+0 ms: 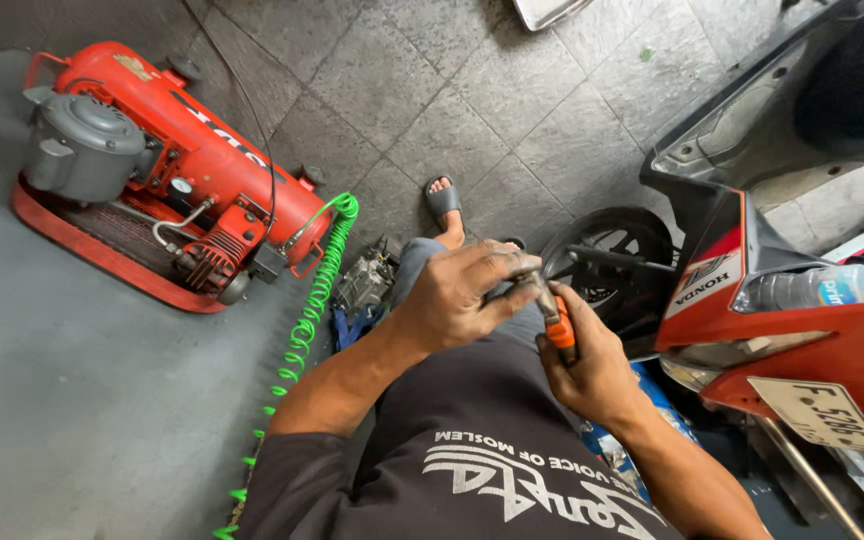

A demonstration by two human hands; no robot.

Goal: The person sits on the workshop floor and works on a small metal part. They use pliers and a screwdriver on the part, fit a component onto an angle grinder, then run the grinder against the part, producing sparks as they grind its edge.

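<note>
Gripping an orange-handled tool [560,328], the right hand [592,375] is clamped on its handle while its metal tip is pinched by the left hand [462,295], near a red air compressor [182,160].

I'm in a motorbike repair workshop. A red air compressor [167,160] sits on the grey tiled floor [512,110] to my left, its green coiled hose [304,330] trailing down beside me. A red scooter [782,300] stands close at my right, and a greasy engine part [364,283] lies on the floor ahead.
</note>
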